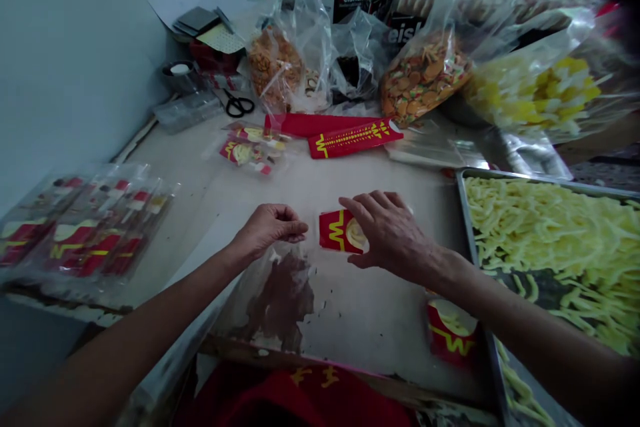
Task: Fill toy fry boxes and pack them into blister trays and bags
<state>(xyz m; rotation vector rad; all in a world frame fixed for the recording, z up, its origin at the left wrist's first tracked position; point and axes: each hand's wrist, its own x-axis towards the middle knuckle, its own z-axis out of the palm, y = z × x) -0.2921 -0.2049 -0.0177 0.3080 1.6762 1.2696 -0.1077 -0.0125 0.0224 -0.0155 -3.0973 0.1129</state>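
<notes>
A small red fries carton with a yellow zigzag lies on the table in a clear plastic bag, pale yellow pieces in its mouth. My right hand curves over its right part, thumb and fingers on either side. Just left of the carton, my left hand is closed in a pinch; what its fingertips hold is too small to make out. Below my right forearm lies another filled red carton. A metal tray of pale yellow fry-shaped sweets stands at the right.
Several bagged packets lie at the left edge. Flat red cartons, a bagged packet and black scissors lie farther back. Behind stand clear bags of orange sweets and yellow-white sweets. A plastic box sits near the wall.
</notes>
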